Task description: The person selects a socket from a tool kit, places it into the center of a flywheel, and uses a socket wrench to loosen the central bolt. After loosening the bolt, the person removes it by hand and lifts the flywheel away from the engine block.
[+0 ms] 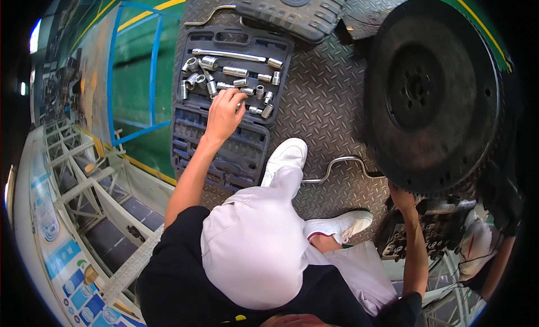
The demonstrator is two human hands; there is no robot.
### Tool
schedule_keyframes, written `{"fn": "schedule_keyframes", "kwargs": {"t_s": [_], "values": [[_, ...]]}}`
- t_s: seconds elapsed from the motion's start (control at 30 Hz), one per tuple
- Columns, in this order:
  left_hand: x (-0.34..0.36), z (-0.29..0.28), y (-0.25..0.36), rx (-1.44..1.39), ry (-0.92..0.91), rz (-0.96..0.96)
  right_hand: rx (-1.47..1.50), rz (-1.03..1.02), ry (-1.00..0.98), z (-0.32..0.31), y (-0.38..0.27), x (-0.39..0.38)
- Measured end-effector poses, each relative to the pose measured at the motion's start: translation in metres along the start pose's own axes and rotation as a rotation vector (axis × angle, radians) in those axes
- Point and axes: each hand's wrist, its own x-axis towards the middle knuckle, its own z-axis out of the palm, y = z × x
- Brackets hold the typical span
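Observation:
My left hand (226, 109) reaches into the open socket set case (222, 141), its fingers bent down among the loose chrome sockets (234, 72). Thumb and fingertips curl together there, but what they grip is too small to name. A long extension bar (229, 55) lies across the far part of the case. At the right stands a large dark flywheel (446, 110) with a ring of bolt holes at its centre. Under its lower left edge is my right hand (402, 198); the flywheel hides its fingers.
A bent metal rod (339, 161) lies on the diamond-plate floor (314, 96) near my white shoes (287, 154). A closed dark plastic case (295, 12) sits beyond the sockets. Dark engine parts (418, 234) are below the flywheel. Another person's arm (498, 265) shows at the lower right.

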Motion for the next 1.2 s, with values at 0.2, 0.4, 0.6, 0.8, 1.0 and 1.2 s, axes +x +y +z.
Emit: {"fn": "schedule_keyframes", "kwargs": {"t_s": [0.2,0.4,0.6,0.8,1.0,1.2], "values": [[-0.023,0.016,-0.006,-0.080,0.096,-0.308,0.015,-0.013,0.000,0.006,0.007,-0.003],[-0.030,0.019,-0.005,-0.037,-0.029,-0.278,0.091,0.009,-0.017,0.013,0.009,-0.008],[-0.024,0.010,-0.012,0.266,-0.168,-0.044,0.210,0.084,-0.055,0.018,0.019,-0.016],[-0.002,-0.005,-0.024,0.276,-0.335,0.125,-0.054,-0.021,-0.116,0.014,0.027,-0.023],[0.019,-0.029,0.056,-1.168,-0.350,-0.433,0.207,0.243,-0.205,-0.028,-0.033,0.011],[0.067,-0.064,0.149,-1.289,-0.741,-0.274,0.799,0.364,-0.420,-0.089,-0.156,0.088]]}}
